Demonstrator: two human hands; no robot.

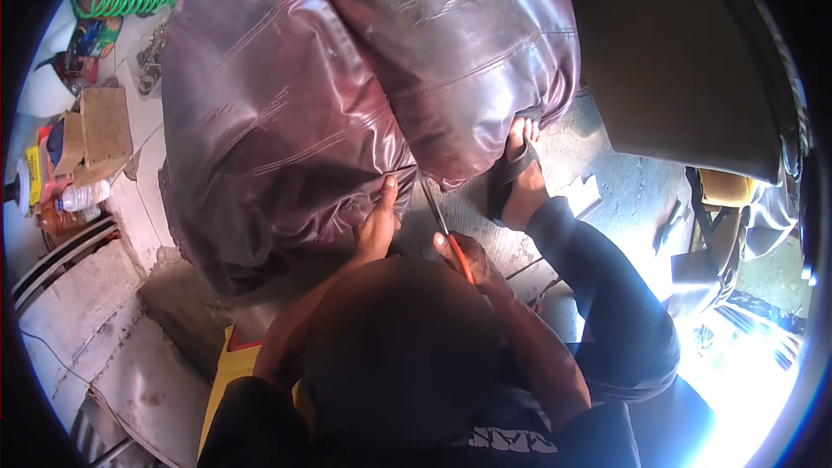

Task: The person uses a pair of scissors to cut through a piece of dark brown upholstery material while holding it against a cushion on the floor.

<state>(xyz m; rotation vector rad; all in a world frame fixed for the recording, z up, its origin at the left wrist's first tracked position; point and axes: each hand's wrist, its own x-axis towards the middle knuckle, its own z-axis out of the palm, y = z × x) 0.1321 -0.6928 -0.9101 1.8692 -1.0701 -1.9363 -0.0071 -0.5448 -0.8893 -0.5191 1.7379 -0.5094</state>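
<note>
Two bulky maroon leather cushions, a left one [260, 113] and a right one [468, 43], lie side by side with a seam gap between them. My left hand [379, 224] pinches the near edge of the left cushion's cover, thumb on top and fingers mostly underneath. In my right hand [468, 256] is a tool with an orange handle and a long narrow metal blade [435, 208]; the handle is partly hidden, so its exact kind is unclear. The blade's tip points up at the gap, close to the leather. A dark round shape covers both forearms in part.
My sandalled foot [524, 178] rests against the right cushion. A dark panel [685, 61] stands at the right. On the left are a cardboard box [104, 134], a plastic bottle [84, 195] and a green coiled hose [130, 2]. Yellow material [230, 377] lies near my left arm.
</note>
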